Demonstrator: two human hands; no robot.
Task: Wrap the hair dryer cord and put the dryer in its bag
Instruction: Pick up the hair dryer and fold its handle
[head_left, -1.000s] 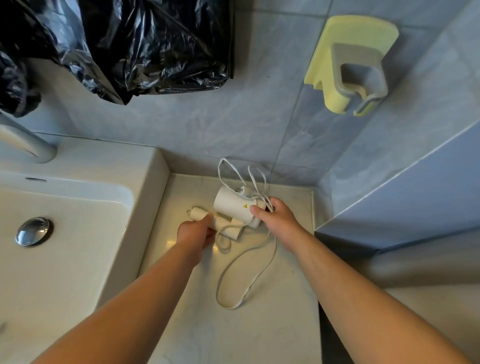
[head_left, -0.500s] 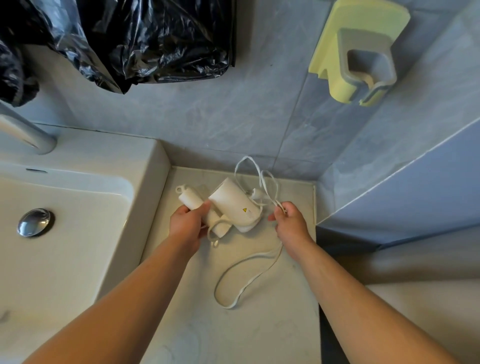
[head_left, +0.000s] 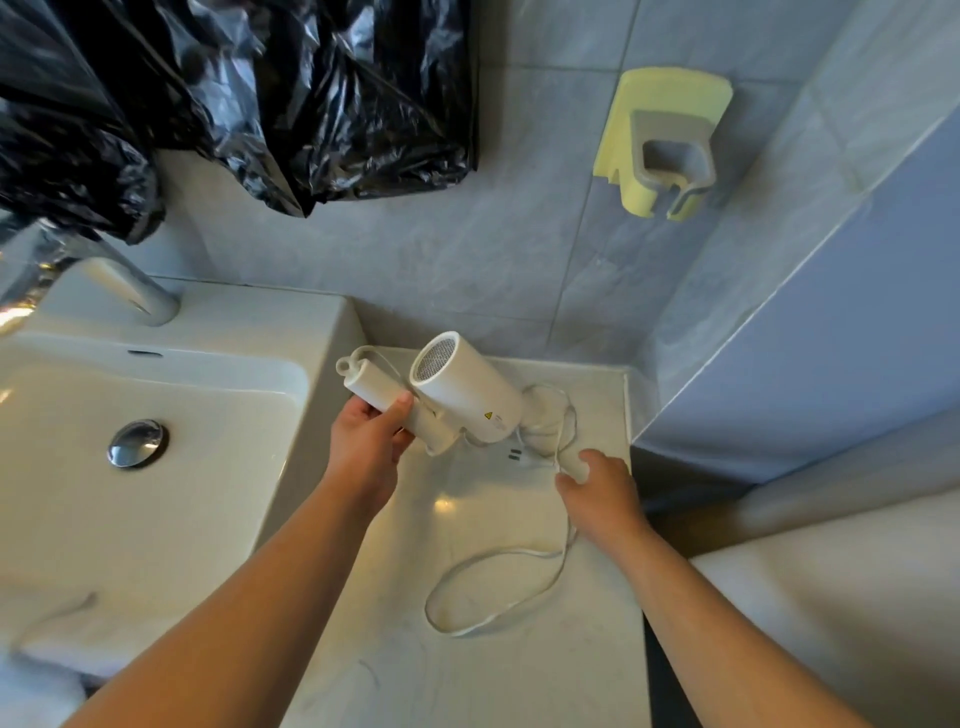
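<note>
My left fingers (head_left: 400, 404) clamp the white plastic hair dryer (head_left: 457, 400) by its folded handle at frame centre; my right hand (head_left: 597, 488), loosely curled, pinches the thin white cord (head_left: 498, 587). I should wind snug, even loops.

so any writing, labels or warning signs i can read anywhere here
No readable words anywhere.
Hair dryer: a yellow warning triangle on the barrel; the fine print beside it is too small and blurred to read.
Wall holder, black bag, sink: no text visible.
</note>
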